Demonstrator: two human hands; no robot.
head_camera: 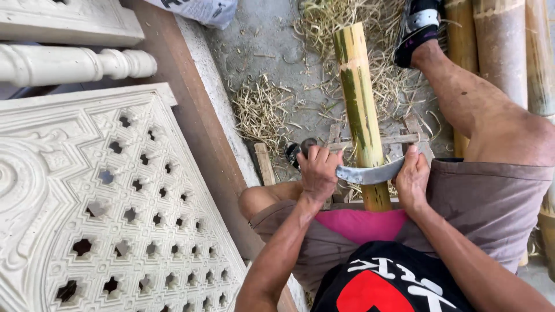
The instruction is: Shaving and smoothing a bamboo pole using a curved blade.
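Head view: both hands grip a curved grey metal blade [370, 173] across the green-and-yellow bamboo pole [359, 110] between the knees; left hand [318, 172] and right hand [411, 180] fingers closed. Best kept level, pulling evenly.

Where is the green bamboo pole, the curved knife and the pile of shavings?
bamboo pole [357, 92], head view, on its green-and-yellow middle.
curved knife [370, 173], head view, on the grey blade crossing the pole.
pile of shavings [261, 111], head view, on the dry strips on the ground.
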